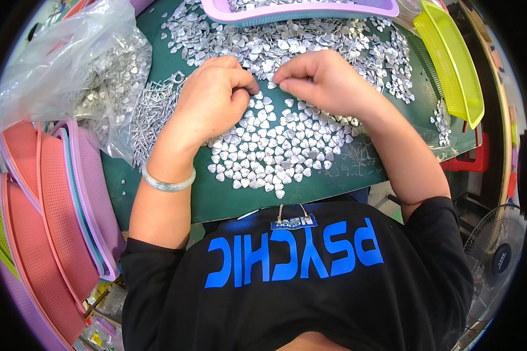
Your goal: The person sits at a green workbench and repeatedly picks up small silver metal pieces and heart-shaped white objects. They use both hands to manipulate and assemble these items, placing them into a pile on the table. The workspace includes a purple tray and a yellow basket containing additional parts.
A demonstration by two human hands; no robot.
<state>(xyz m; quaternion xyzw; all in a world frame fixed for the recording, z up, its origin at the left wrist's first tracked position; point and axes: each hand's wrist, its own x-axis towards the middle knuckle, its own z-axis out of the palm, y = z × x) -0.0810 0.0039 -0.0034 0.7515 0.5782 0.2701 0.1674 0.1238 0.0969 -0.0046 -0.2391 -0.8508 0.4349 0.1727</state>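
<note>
Many small silver heart-shaped metal pieces (281, 146) lie spread on the green table, in a looser patch near me and a dense pile (287, 44) behind my hands. My left hand (214, 96), with a pale bangle on its wrist, is curled with its fingertips down at the hearts. My right hand (328, 82) faces it from the other side, its thumb and index finger drawn together in a pinch over the pieces. A small gap separates the two hands. Whatever either set of fingertips holds is too small or hidden to tell.
A heap of silver metal pins (152, 117) lies left of my left hand, beside a clear plastic bag (58, 70) of hearts. A purple basket (301, 13) stands at the back. A yellow-green basket (454, 64) is at right, stacked baskets (47, 234) at left, a fan (498, 257) lower right.
</note>
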